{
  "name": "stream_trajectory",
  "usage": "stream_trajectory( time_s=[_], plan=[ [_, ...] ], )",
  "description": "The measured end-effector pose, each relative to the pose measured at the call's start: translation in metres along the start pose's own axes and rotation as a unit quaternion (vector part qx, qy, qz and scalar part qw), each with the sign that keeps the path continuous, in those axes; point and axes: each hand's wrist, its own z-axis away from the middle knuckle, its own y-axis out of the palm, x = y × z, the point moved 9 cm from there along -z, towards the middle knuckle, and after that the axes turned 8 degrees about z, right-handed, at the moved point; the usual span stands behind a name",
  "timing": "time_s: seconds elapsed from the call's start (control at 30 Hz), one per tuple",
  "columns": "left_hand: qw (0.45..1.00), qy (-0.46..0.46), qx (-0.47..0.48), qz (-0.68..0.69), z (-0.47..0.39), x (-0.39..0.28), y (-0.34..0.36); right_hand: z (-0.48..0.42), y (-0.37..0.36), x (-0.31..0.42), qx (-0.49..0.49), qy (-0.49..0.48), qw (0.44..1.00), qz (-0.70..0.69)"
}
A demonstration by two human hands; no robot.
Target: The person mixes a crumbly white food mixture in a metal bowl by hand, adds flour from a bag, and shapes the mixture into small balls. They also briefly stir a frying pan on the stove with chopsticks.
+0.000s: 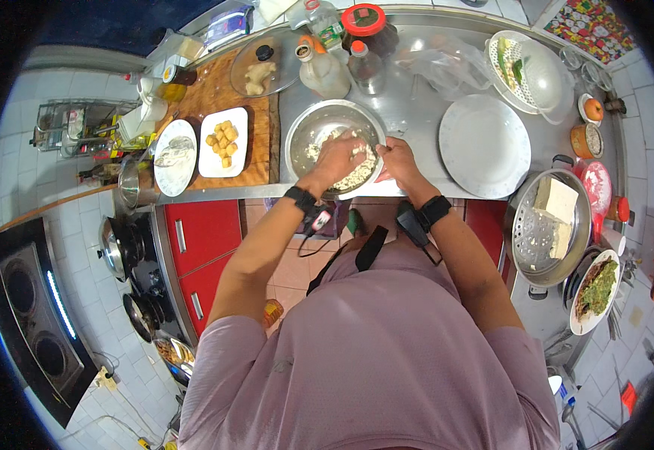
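Observation:
A stainless steel mixing bowl (300, 130) stands at the counter's front edge, holding crumbled pale food (361, 175) that looks like mashed tofu. My left hand (339, 158) reaches down into the bowl, its fingers among the crumbs; whether they close on any is hidden. On the bowl's right side, my right hand (397, 160) grips the rim, thumb on top. To the left, a white square plate (209, 163) of fried golden cubes (223, 140) rests on a wooden board (262, 163). An oval white plate (175, 183) with pale paste lies beside it.
A large white plate (484, 146) lies right of the bowl. Farther right, a steamer pot (524, 242) holds white tofu blocks (557, 197). Behind the bowl stand a wide-mouthed jug (322, 76), a glass bottle (366, 70) and a red-lidded jar (367, 42). A colander (498, 56) sits back right.

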Motion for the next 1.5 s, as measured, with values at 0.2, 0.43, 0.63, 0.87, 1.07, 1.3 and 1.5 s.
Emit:
stream_trajectory(
  time_s=[0.2,0.43,0.63,0.87,1.07,1.3,1.5],
  plan=[
    [0.983,0.069,0.084,-0.149,0.051,0.024,0.018,0.011,0.005,0.008,-0.041,0.0,0.999,0.014],
    [0.965,-0.058,0.17,-0.193,0.034,0.033,0.031,0.004,0.003,0.003,-0.048,0.02,0.998,0.04],
    [0.997,-0.019,-0.019,-0.069,0.019,0.016,-0.038,-0.005,0.0,0.011,-0.025,-0.082,0.987,0.138],
    [0.943,-0.281,-0.167,-0.069,0.02,0.103,-0.019,0.011,0.006,0.014,-0.011,-0.046,0.999,0.023],
    [0.971,-0.167,-0.161,-0.062,-0.028,0.068,0.013,0.005,0.007,0.007,0.004,-0.028,0.998,0.059],
    [0.991,-0.051,0.056,-0.109,0.007,-0.007,0.023,-0.027,-0.004,-0.024,-0.109,-0.077,0.985,0.113],
    [0.965,0.056,0.145,-0.211,0.05,0.008,0.01,-0.015,-0.004,-0.009,-0.126,-0.128,0.968,0.178]
  ],
)
